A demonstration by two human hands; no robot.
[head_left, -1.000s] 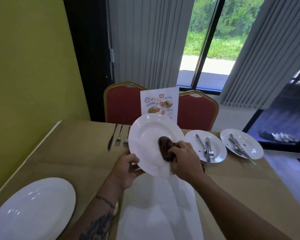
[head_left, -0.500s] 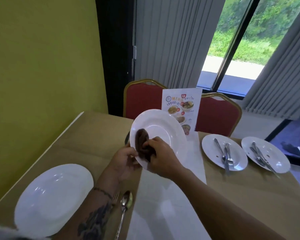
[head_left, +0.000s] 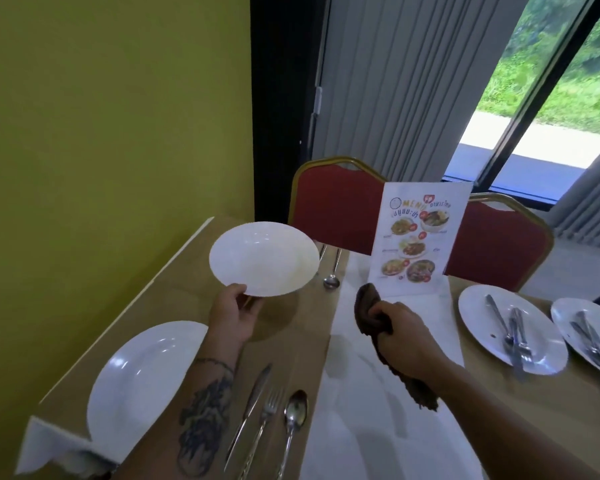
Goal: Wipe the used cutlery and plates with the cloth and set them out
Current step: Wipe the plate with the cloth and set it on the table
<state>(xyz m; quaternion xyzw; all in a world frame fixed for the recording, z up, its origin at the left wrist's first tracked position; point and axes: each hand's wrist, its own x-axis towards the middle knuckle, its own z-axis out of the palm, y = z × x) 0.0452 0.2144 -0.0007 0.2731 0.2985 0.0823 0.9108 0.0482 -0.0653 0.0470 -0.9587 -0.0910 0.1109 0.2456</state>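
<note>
The cloth (head_left: 371,308) has left the plate (head_left: 264,258), which the left hand (head_left: 234,313) now pinches by its near rim above the far-left tabletop (head_left: 174,292), while the right hand (head_left: 406,337) grips the cloth well apart; wiping seems finished, so next the plate must go down flat beside the far spoon (head_left: 331,281).

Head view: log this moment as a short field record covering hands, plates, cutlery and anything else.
left hand: grips the near rim of a white plate, held over the table
right hand: grips the brown cloth, apart from that plate
set place: near-left plate on the table; knife, fork and spoon to its right
waiting: right plate and far-right plate, each with cutlery on it
other: menu card standing on the white runner; far spoon
</note>
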